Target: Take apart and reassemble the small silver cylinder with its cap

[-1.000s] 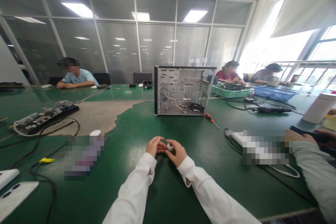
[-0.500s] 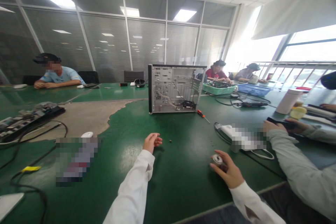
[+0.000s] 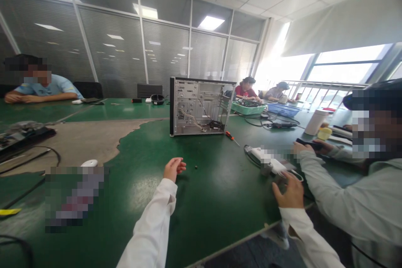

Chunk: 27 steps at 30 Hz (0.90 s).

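My left hand [image 3: 173,170] rests on the green table [image 3: 201,201], its fingers curled in; whether anything is inside them I cannot make out. A tiny dark piece [image 3: 196,167] lies just to its right. At the right, my right hand [image 3: 290,190] has thumb and fingers apart beside a white power strip [image 3: 273,161]. No object shows between these fingers. A small grey object [image 3: 266,169], partly blurred, stands against the strip near my fingertips. Beyond the hands is an open computer case [image 3: 201,106], upright, with loose cables inside. A red-handled screwdriver [image 3: 230,136] lies by its lower right corner.
On the right a person in a grey sleeve [image 3: 323,180] holds a dark phone [image 3: 309,144]. A green basket [image 3: 249,109] and a blue basket [image 3: 282,109] stand farther back. A white mouse [image 3: 89,163] lies left, with cables and parts [image 3: 25,136] beyond.
My right hand has moved right and away from me towards the power strip; the round metallic piece it held no longer shows. The view has turned right. My left hand stays by the tiny piece.
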{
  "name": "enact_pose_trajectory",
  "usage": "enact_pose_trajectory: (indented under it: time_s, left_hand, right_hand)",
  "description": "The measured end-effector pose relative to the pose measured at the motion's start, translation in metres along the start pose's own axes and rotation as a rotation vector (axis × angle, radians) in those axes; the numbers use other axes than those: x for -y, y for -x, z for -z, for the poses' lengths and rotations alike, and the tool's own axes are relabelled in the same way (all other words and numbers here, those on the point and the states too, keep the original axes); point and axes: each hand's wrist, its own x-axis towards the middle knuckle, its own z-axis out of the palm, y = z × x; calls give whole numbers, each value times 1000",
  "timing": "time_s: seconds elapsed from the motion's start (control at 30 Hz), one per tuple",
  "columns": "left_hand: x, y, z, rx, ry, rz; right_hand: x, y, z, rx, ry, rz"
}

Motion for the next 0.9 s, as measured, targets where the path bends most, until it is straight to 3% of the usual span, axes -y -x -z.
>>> enact_pose_trajectory:
  time_s: [0.07, 0.17, 0.23, 0.37, 0.5, 0.6, 0.7, 0.8, 0.9]
  left_hand:
    - [1, 0, 1, 19, -3, 6]
    - [2, 0, 4, 42, 5, 10]
    - [3, -1, 5, 45, 17, 9]
    - [6, -3, 4, 1, 27, 9]
    - [7, -5, 3, -17, 29, 4]
    - [5, -4, 4, -9, 27, 6]
    - [2, -2, 5, 33, 12, 13]
    - [1, -1, 5, 48, 2, 12]
    - [1, -2, 3, 32, -11, 7]
  right_hand:
    - [38, 8, -9, 165, -92, 197]
    - [106, 18, -31, 528, -156, 418]
    - [146, 21, -51, 668, -150, 516]
    - [199, 13, -94, 708, -115, 646]
    - [221, 6, -120, 676, -137, 710]
    - [216, 7, -114, 660, -147, 724]
    - [185, 2, -90, 581, -118, 724]
    - [126, -13, -57, 424, -55, 611]
    - [55, -33, -22, 204, 91, 350]
